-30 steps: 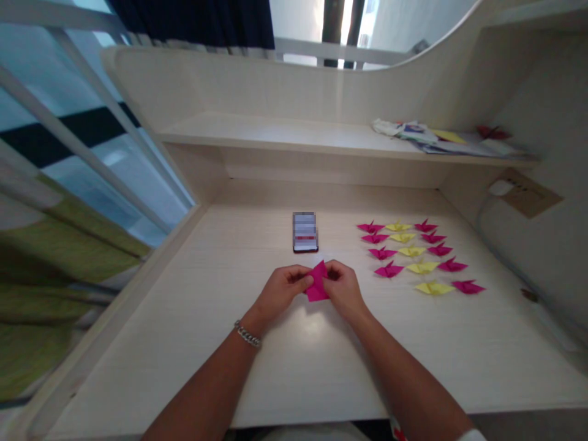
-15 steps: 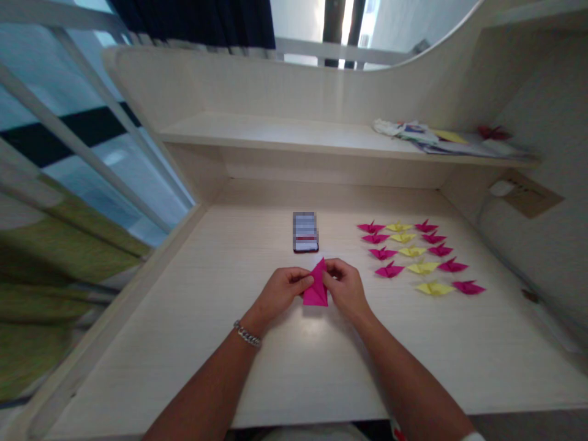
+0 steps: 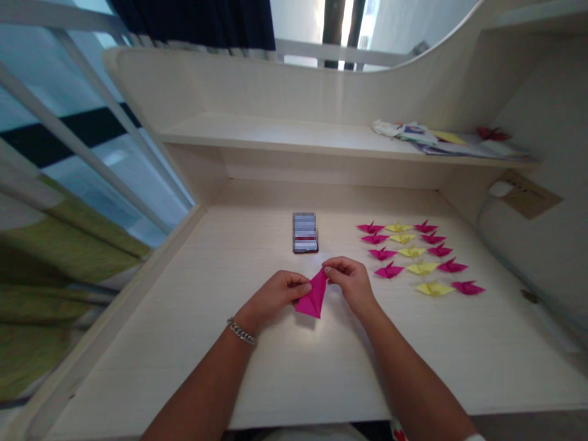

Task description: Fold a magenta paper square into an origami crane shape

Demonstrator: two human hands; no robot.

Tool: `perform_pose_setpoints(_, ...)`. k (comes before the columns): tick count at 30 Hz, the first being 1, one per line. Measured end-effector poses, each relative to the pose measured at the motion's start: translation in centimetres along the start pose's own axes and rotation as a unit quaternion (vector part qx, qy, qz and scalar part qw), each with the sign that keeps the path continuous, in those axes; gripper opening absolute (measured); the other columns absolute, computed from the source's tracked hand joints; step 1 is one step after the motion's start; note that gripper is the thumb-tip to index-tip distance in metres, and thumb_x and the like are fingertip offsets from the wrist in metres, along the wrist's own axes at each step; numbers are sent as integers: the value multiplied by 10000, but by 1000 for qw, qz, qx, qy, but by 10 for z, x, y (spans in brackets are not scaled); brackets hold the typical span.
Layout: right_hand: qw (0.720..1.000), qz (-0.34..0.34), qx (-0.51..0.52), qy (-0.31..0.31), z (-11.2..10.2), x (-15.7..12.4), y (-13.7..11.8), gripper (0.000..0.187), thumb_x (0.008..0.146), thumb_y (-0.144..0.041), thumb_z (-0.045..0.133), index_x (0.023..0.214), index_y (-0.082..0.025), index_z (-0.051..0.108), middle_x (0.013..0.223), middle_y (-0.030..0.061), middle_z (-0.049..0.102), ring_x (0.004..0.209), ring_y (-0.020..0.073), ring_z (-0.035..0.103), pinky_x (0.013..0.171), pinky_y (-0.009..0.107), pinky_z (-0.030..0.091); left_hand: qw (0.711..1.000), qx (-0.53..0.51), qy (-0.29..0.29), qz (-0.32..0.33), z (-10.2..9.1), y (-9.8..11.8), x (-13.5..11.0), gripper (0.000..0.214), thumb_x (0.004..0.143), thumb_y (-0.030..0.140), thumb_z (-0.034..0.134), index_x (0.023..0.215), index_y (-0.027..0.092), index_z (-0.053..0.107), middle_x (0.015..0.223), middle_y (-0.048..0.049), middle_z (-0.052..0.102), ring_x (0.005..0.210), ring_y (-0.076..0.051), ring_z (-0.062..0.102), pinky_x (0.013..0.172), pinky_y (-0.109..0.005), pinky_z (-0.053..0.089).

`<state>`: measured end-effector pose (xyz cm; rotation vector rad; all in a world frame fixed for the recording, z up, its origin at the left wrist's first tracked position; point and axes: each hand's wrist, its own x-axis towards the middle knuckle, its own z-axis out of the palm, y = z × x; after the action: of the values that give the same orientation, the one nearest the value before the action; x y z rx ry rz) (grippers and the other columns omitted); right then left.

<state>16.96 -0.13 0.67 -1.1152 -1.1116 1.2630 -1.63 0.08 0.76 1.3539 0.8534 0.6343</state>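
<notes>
A folded sheet of pink origami paper (image 3: pixel 313 301) is held between my two hands, just above the desk. My left hand (image 3: pixel 281 290) pinches its left edge, thumb on top and fingers behind. At the paper's pointed upper tip, my right hand (image 3: pixel 350 280) grips with thumb and fingertips. The wider end of the paper points down toward me. Beyond my hands lies a phone (image 3: pixel 305 233) with a lit, blurred screen. To the right, folded cranes stand in columns, with pink cranes (image 3: pixel 389 270) on both sides and yellow cranes (image 3: pixel 422 267) between them.
A shelf (image 3: pixel 275 135) runs along the back of the pale desk (image 3: pixel 193 343), with papers (image 3: pixel 450 142) and a red folded piece (image 3: pixel 493 133) at its right. On the right wall a charger (image 3: pixel 500 188) sits in a socket, its cable trailing down. Bed rails (image 3: pixel 96 147) stand at left.
The pink paper has tilted, its wide end swinging down and to the left. My right hand has shifted to its upper tip, and my left hand has moved slightly left.
</notes>
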Motion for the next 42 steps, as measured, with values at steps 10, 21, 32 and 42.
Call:
perform_pose_setpoints(10,998,50,23,-37,4,-1,7,265,652,-308,695,868,-164,640,735,26,672,592,144,615,530,260,503,993,-83,80,8,1,-8,7,257,743,359,661,805,112,693,684,-32,638,565,-113,509,564,-233,384)
perform_pose_setpoints(21,965,-90,-246,29,10,-10,7,135,715,-164,575,791,-166,685,724,37,693,650,159,627,635,267,492,985,23,144,90,20,-7,11,257,763,229,606,995,132,654,954,-90,680,856,-193,622,789,-322,487)
perform_pose_setpoints(32,988,-38,-148,-9,10,-2,19,197,787,-333,565,819,-162,658,720,41,654,635,157,595,565,257,481,958,87,259,87,17,-19,17,196,766,203,569,918,153,681,875,-79,707,768,-183,643,715,-310,506)
perform_pose_setpoints(42,991,-10,-113,-72,7,2,26,215,780,-375,577,718,-171,607,594,-15,551,546,117,506,521,231,417,958,43,274,69,17,-19,18,192,727,183,610,893,149,700,883,-81,715,804,-184,645,771,-314,500)
